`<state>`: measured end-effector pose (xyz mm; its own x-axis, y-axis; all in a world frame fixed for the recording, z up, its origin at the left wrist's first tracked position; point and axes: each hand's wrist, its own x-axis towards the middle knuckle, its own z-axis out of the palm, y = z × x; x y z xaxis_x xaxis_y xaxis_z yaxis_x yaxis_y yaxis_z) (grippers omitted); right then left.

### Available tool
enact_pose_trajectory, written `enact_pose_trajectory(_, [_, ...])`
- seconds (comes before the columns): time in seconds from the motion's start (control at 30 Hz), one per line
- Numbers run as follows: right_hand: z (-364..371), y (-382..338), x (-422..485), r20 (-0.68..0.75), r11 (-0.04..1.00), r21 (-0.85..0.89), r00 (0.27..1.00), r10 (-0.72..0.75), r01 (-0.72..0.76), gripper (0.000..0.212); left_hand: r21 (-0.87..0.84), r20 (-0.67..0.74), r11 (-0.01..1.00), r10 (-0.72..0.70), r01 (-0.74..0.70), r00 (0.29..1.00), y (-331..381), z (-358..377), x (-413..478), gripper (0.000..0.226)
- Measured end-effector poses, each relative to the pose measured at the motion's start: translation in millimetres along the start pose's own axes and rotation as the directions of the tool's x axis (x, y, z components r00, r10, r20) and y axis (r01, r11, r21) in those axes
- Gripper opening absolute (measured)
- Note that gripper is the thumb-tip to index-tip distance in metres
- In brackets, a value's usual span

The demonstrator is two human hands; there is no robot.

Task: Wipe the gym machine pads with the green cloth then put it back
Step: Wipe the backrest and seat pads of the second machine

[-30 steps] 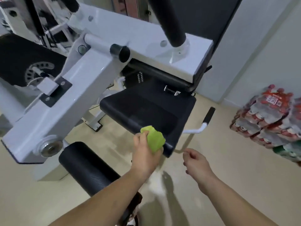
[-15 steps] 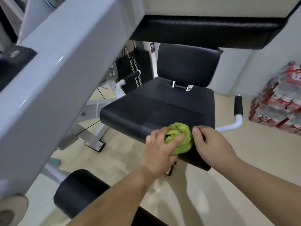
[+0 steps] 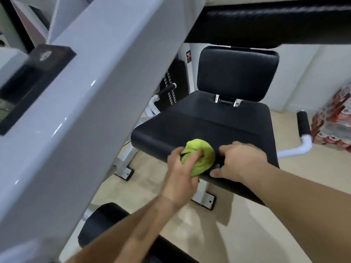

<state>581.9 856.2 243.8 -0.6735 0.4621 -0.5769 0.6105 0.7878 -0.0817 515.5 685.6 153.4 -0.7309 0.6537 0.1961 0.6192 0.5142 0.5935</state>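
At about 7 o'clock, nearest the viewer, lies a black roller pad [image 3: 102, 223], with a broad white frame beam [image 3: 85, 111] of the gym machine rising past it from 8 to 12 o'clock. Both forearms reach in from the bottom edge. The left hand [image 3: 178, 175] has its fingers curled round the bunched green cloth [image 3: 202, 158], pressing it on the front edge of the black seat pad [image 3: 218, 126]. At 3 o'clock of the cloth, the right hand [image 3: 241, 162] rests on the same edge with its fingers loosely bent; whether they touch the cloth cannot be told. Beyond the seat stands the upright backrest pad [image 3: 237, 73]. A black-gripped handle [image 3: 303, 126] sits at 3 o'clock of the seat, a weight stack [image 3: 169, 92] at 10 o'clock, and wrapped drink packs [image 3: 334, 128] on the floor far right.
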Motion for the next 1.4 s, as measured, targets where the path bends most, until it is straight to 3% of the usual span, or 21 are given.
enact_pose_trajectory(0.07, [-2.3, -4.6, 3.4, 0.030, 1.000, -0.023, 0.999, 0.012, -0.011, 0.064, -0.005, 0.010, 0.990, -0.144, 0.144, 0.990, -35.2, -34.0, 28.0, 0.064])
enact_pose_trajectory(0.13, [-4.3, -6.6, 6.4, 0.035, 0.999, -0.036, 0.999, 0.012, -0.011, 0.066, -0.015, -0.101, 0.968, -0.249, 0.249, 0.963, -50.8, -64.5, 50.1, 0.066])
enact_pose_trajectory(0.23, [-8.0, -3.5, 9.2, 0.036, 1.000, -0.019, 0.999, 0.010, -0.009, 0.066, -0.063, -0.175, 0.904, -0.428, 0.424, 0.887, -57.6, -79.5, 71.2, 0.046])
enact_pose_trajectory(0.3, [-5.1, -0.3, 6.2, 0.013, 1.000, -0.007, 1.000, -0.001, 0.001, 0.066, -0.133, -0.285, 0.817, -0.573, 0.561, 0.768, -52.1, -64.5, 80.6, 0.052])
enact_pose_trajectory(0.37, [0.0, 4.5, 0.1, -0.050, 1.000, 0.016, 0.999, -0.020, 0.021, 0.063, -0.246, -0.300, 0.725, -0.688, 0.643, 0.661, -33.5, -38.2, 68.9, 0.068])
enact_pose_trajectory(0.4, [1.7, 9.7, -3.5, -0.079, 0.999, 0.046, 0.997, -0.025, 0.029, 0.060, -0.277, -0.285, 0.727, -0.687, 0.628, 0.669, -13.5, -19.9, 53.0, 0.070])
enact_pose_trajectory(0.47, [4.5, 24.4, -7.8, -0.094, 0.988, 0.147, 0.995, -0.024, 0.038, 0.056, -0.248, -0.181, 0.813, -0.573, 0.527, 0.799, 34.5, 7.7, 10.3, 0.069])
enact_pose_trajectory(0.53, [5.2, 49.2, -13.4, -0.092, 0.941, 0.336, 0.996, -0.018, 0.048, 0.051, -0.160, -0.031, 0.947, -0.285, 0.277, 0.958, 58.0, 18.2, -24.0, 0.068])
enact_pose_trajectory(0.6, [9.5, 72.8, -23.6, -0.100, 0.820, 0.565, 0.994, -0.045, 0.094, 0.048, -0.110, 0.043, 0.988, -0.105, 0.109, 0.994, 38.2, 5.8, -8.6, 0.068])
enact_pose_trajectory(0.67, [21.1, 93.8, -39.3, -0.159, 0.754, 0.646, 0.987, -0.021, 0.120, 0.043, -0.056, -0.083, 0.960, -0.280, 0.276, 0.956, 9.3, -11.1, 27.1, 0.069])
enact_pose_trajectory(0.7, [28.5, 102.9, -46.2, -0.190, 0.746, 0.657, 0.982, 0.021, 0.111, 0.040, -0.086, -0.174, 0.887, -0.462, 0.454, 0.870, 1.7, -19.2, 44.3, 0.069])
enact_pose_trajectory(0.77, [42.0, 117.0, -57.7, -0.175, 0.719, 0.692, 0.981, 0.081, 0.063, 0.034, -0.213, -0.231, 0.659, -0.751, 0.721, 0.618, 8.0, -16.6, 56.9, 0.070])
enact_pose_trajectory(0.8, [46.6, 121.5, -60.6, -0.133, 0.679, 0.733, 0.986, 0.098, 0.032, 0.035, -0.255, -0.218, 0.626, -0.780, 0.737, 0.587, 23.2, -7.4, 52.4, 0.069])
enact_pose_trajectory(0.97, [55.3, 134.9, -71.1, 0.120, 0.388, 0.912, 0.991, 0.058, -0.133, 0.047, -0.305, -0.138, 0.801, -0.572, 0.515, 0.808, 126.0, 73.2, -25.0, 0.064])
enact_pose_trajectory(1.07, [46.0, 140.9, -74.2, 0.184, 0.178, 0.965, 0.980, 0.072, -0.195, 0.034, -0.319, 0.016, 0.830, -0.477, 0.457, 0.879, 185.5, 99.6, -62.7, 0.065])
enact_pose_trajectory(1.13, [39.4, 144.7, -81.7, 0.219, 0.073, 0.970, 0.964, 0.150, -0.232, 0.024, -0.317, 0.117, 0.835, -0.437, 0.450, 0.892, 203.1, 106.3, -77.0, 0.064])
enact_pose_trajectory(1.17, [39.4, 148.7, -88.1, 0.237, 0.080, 0.963, 0.951, 0.196, -0.257, 0.021, -0.310, 0.217, 0.840, -0.394, 0.446, 0.893, 206.5, 107.7, -82.8, 0.063])
enact_pose_trajectory(1.27, [43.9, 155.7, -124.6, 0.364, 0.134, 0.901, 0.887, 0.284, -0.413, 0.028, -0.230, 0.575, 0.836, -0.297, 0.499, 0.763, 213.5, 86.1, -95.5, 0.056])
enact_pose_trajectory(1.4, [40.2, 160.7, -191.7, 0.504, -0.002, 0.861, 0.852, 0.140, -0.509, 0.035, -0.339, 0.511, 0.667, -0.462, 0.664, 0.725, 234.3, 30.9, -119.2, 0.056])
